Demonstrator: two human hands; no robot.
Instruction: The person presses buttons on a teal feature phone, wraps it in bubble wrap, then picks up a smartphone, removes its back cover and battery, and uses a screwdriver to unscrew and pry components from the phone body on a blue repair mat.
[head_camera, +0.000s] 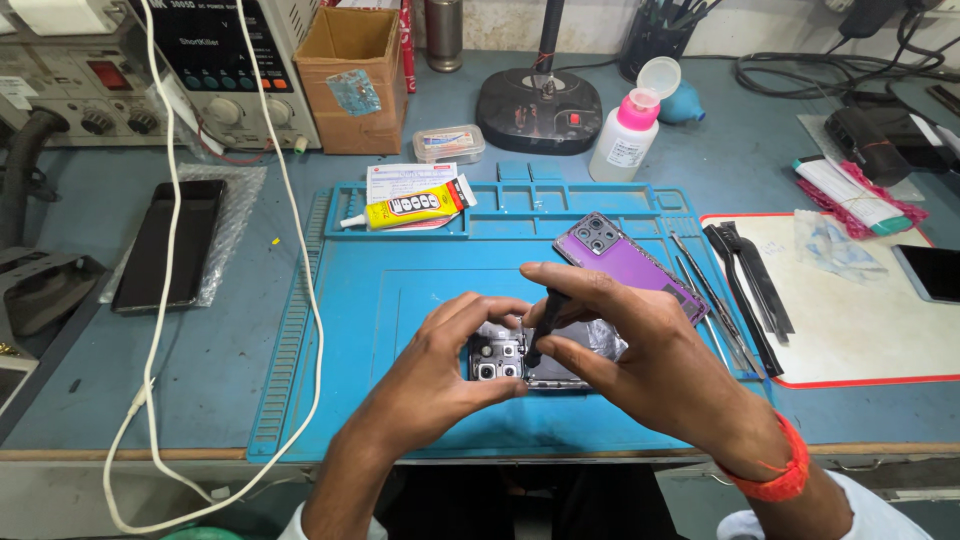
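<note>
An opened phone (520, 357) lies flat on the blue mat, at six o'clock from the purple back cover, its insides up: camera lenses at its nine o'clock end, silvery shielding toward three o'clock. A thin black tool (545, 325) stands nearly upright, its tip on the phone's middle, leaning slightly toward one o'clock.

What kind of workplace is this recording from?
Most likely a phone repair bench: an opened phone under both hands on a blue repair mat, its purple back cover set aside, a bench power supply behind.
</note>
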